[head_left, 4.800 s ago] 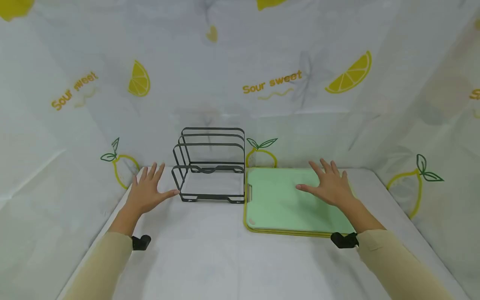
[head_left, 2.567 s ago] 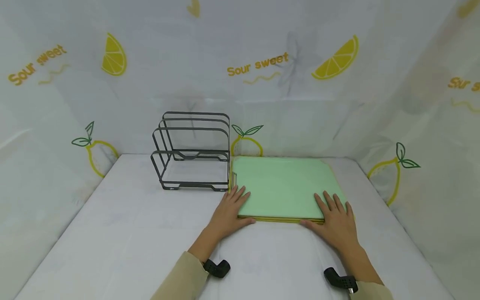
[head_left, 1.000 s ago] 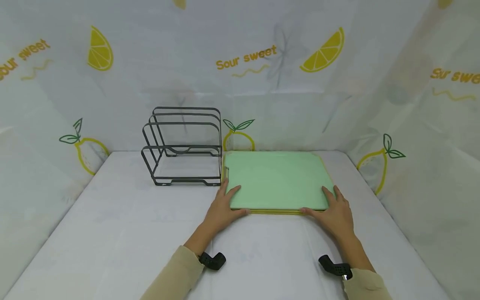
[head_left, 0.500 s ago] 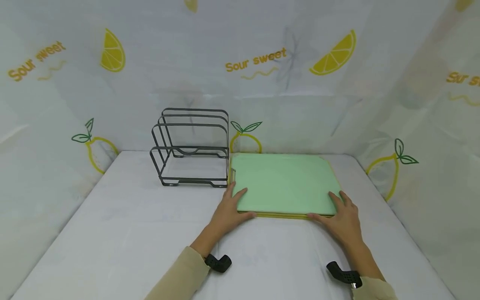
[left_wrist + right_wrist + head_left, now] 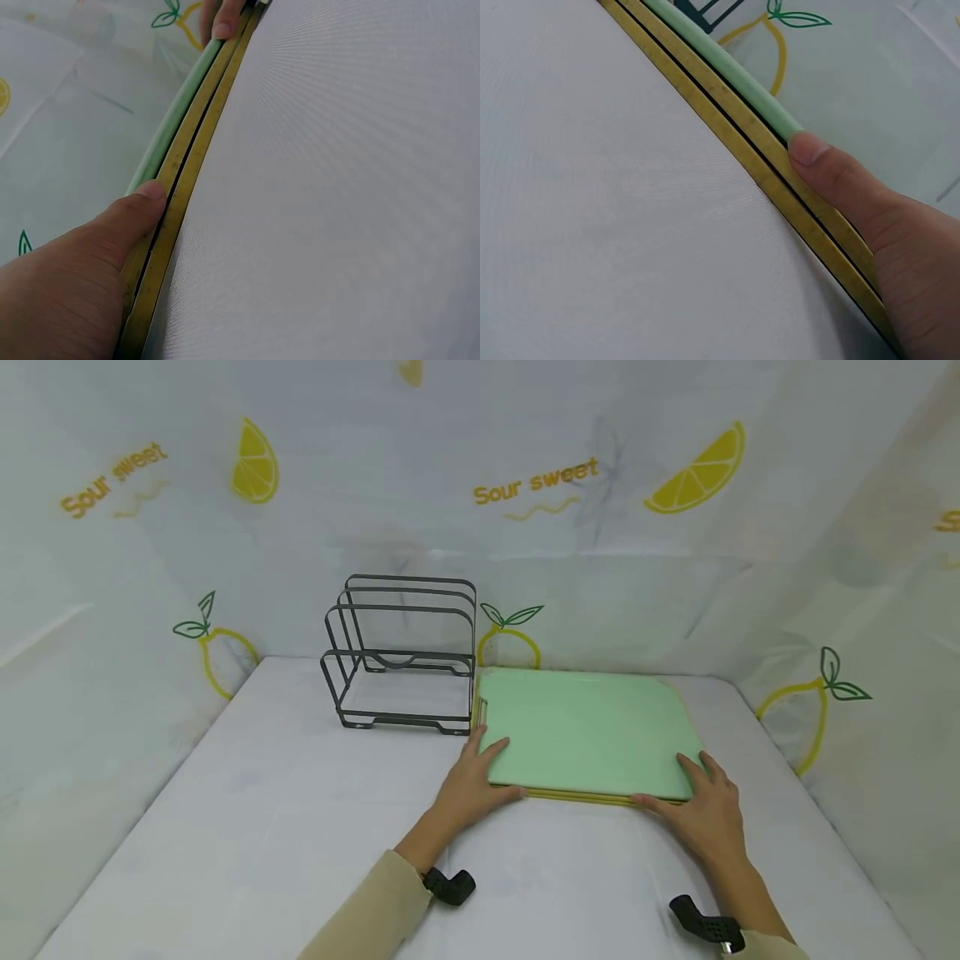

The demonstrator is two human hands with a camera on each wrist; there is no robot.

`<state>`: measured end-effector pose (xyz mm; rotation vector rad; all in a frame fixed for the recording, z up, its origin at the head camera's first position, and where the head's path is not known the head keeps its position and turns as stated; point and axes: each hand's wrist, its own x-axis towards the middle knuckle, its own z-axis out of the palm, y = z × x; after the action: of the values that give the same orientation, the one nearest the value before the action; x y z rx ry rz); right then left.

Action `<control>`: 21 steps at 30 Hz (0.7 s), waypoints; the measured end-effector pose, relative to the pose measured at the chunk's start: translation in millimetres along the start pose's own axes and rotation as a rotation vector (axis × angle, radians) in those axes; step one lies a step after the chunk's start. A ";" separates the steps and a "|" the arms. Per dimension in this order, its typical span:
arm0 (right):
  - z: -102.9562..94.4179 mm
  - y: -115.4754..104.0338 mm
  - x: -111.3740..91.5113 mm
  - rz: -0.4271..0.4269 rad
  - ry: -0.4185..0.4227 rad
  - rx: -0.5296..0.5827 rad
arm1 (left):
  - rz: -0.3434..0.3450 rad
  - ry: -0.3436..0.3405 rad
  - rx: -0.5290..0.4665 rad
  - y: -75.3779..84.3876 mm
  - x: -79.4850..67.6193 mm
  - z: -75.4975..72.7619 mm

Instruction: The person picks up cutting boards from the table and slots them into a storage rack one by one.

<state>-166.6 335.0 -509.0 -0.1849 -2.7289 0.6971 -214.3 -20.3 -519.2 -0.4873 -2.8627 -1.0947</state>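
A pale green cutting board [image 5: 585, 727] lies flat on top of a stack in the head view, with a slot near its left edge. Below it, two yellow-brown board edges [image 5: 727, 112] show in the right wrist view. My left hand [image 5: 467, 785] grips the stack's near left corner, fingers along the side and thumb on the front edge. At the near right corner, my right hand [image 5: 708, 810] holds on the same way, its thumb against the edges just under the green board. The undersides of the boards are hidden.
A black wire rack [image 5: 401, 660] with several upright hoops stands just left of the boards. White cloth covers the table [image 5: 300, 810]. A white sheet [image 5: 420, 518] printed with lemons hangs behind and at both sides.
Both hands have come from hovering apart to the near corners of the stack. Their fingers have shifted from lying on the green board to its side edges. The view has swung slightly.
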 end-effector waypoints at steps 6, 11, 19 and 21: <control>-0.6 -0.9 -0.1 0.013 -0.002 0.012 | 0.000 0.020 0.020 1.2 0.8 0.0; 0.2 -2.4 -1.0 0.018 -0.005 0.015 | -0.019 0.016 0.004 1.1 -0.5 -1.2; -1.1 -2.8 -1.5 0.000 0.021 0.021 | -0.029 0.017 0.019 4.5 -1.3 -3.2; -1.7 -2.1 -1.5 0.004 0.020 0.019 | -0.025 0.018 0.025 5.6 -1.1 -3.0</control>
<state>-164.7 333.6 -507.0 -0.1915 -2.7021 0.7185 -211.9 -18.6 -513.6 -0.4388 -2.8706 -1.0598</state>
